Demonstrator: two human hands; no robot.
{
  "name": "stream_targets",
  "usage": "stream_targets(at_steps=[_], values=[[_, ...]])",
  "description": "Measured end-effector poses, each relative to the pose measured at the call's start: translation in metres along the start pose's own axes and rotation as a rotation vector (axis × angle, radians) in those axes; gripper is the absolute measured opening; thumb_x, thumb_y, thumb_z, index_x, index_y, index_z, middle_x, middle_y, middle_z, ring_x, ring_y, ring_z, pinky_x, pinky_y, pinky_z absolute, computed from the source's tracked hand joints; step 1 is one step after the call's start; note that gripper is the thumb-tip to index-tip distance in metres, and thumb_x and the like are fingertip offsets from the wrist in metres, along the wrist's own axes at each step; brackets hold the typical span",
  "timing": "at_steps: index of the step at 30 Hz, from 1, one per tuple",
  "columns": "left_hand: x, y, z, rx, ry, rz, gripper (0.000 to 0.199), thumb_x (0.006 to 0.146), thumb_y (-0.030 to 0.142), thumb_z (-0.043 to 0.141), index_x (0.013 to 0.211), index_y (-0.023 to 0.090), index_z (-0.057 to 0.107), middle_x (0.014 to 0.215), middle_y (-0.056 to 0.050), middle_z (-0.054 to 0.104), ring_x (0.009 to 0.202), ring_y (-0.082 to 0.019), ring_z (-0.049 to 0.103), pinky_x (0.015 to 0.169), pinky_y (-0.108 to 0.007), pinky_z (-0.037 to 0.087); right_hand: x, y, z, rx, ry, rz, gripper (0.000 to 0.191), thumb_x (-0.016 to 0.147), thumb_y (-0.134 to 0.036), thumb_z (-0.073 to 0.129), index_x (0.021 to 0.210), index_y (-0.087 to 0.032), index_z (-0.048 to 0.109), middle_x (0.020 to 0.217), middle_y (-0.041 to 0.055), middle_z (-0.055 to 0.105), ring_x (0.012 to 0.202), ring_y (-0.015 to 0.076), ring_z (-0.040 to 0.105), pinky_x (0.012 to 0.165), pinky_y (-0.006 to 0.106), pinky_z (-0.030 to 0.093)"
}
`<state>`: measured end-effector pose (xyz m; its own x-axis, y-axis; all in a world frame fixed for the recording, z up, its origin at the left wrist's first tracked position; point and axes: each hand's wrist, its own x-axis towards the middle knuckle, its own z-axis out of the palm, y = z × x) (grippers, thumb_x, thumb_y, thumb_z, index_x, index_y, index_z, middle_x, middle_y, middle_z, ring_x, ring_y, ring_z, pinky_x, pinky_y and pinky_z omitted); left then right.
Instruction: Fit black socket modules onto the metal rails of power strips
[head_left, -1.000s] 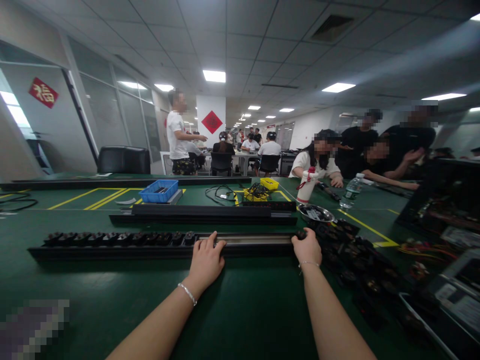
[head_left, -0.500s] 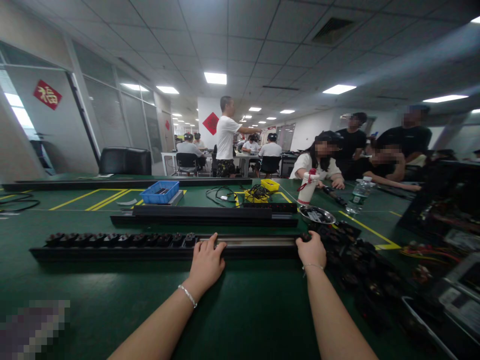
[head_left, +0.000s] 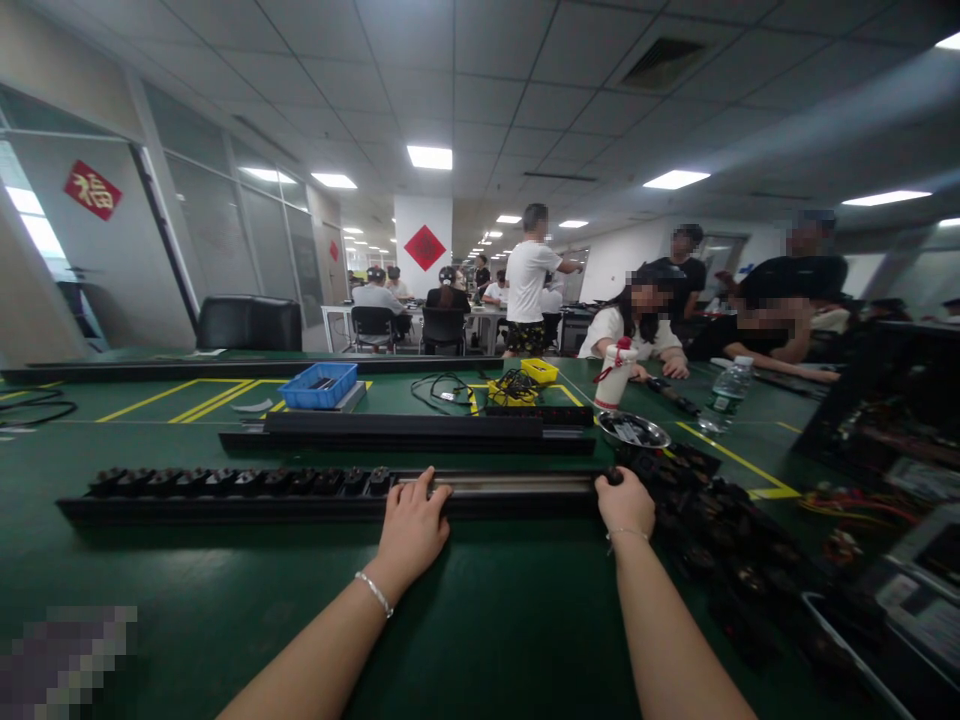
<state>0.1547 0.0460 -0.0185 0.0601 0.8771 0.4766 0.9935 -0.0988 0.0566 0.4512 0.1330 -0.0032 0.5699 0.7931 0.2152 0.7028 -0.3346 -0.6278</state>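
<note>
A long black rail (head_left: 225, 510) lies across the green table, with several black modules (head_left: 247, 482) in a row along its left part. The right part shows a bare metallic channel (head_left: 525, 482). My left hand (head_left: 416, 510) rests on the rail just right of the last module, fingers apart, a small dark piece partly visible beneath the fingertips. At the rail's right end my right hand (head_left: 626, 503) has thumb and fingers closed around a small black module (head_left: 615, 475). Many loose black parts (head_left: 720, 530) are piled to the right of that hand.
Behind lie a second black rail (head_left: 405, 430), a blue bin (head_left: 321, 385), a yellow bin (head_left: 540, 372) and cables. A metal bowl (head_left: 634, 430), a white cup (head_left: 615, 378) and a water bottle (head_left: 726, 395) stand at the right. People sit and stand beyond.
My right hand has shifted very slightly right, and more of the black module shows. My left hand has stayed put. A standing person in the background has moved right.
</note>
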Motion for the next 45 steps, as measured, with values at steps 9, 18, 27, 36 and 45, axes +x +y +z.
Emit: stream_targets(at_steps=[9,18,27,36,45], values=[[0.0,0.002,-0.003,-0.004,-0.014,-0.012,0.036,0.074,0.023,0.052,0.109,0.029,0.055,0.132,-0.007,0.045,0.108,-0.024,0.047,0.097,-0.042,0.027,0.002,0.003,0.001,0.008,0.033,-0.007,0.039,0.077,-0.034,0.044,0.11,-0.017,0.058,0.103,0.0108,0.062,0.093,0.0252,0.057,0.077,0.034,0.044],[0.0,0.0,0.002,-0.004,0.009,0.0,0.037,0.073,0.023,0.052,0.11,0.029,0.055,0.132,-0.008,0.044,0.109,-0.025,0.046,0.097,-0.042,0.026,0.011,0.012,0.004,0.053,0.082,0.037,0.04,0.077,-0.03,0.043,0.111,-0.012,0.056,0.099,0.015,0.062,0.093,0.0272,0.057,0.079,0.036,0.044],[-0.001,-0.001,0.002,0.002,0.027,0.021,0.037,0.073,0.022,0.053,0.109,0.028,0.055,0.131,-0.008,0.045,0.109,-0.024,0.046,0.097,-0.041,0.026,0.019,0.026,-0.002,0.153,0.314,0.006,0.045,0.076,-0.026,0.043,0.117,-0.01,0.049,0.114,0.0162,0.055,0.107,0.0269,0.049,0.089,0.035,0.038],[-0.001,-0.002,0.004,0.006,0.02,0.01,0.039,0.072,0.023,0.053,0.111,0.03,0.054,0.132,-0.007,0.045,0.11,-0.024,0.046,0.097,-0.041,0.026,0.049,0.055,-0.002,0.421,0.58,-0.001,0.054,0.063,-0.019,0.05,0.116,-0.007,0.047,0.108,0.0184,0.05,0.107,0.0334,0.044,0.092,0.047,0.034],[-0.001,-0.003,0.005,0.006,0.053,0.032,0.037,0.075,0.027,0.052,0.112,0.03,0.054,0.13,-0.007,0.047,0.11,-0.024,0.047,0.097,-0.043,0.027,0.029,0.035,-0.003,0.321,0.592,-0.145,0.052,0.071,-0.021,0.045,0.12,-0.004,0.047,0.134,0.0247,0.031,0.126,0.0343,0.028,0.101,0.046,0.027]])
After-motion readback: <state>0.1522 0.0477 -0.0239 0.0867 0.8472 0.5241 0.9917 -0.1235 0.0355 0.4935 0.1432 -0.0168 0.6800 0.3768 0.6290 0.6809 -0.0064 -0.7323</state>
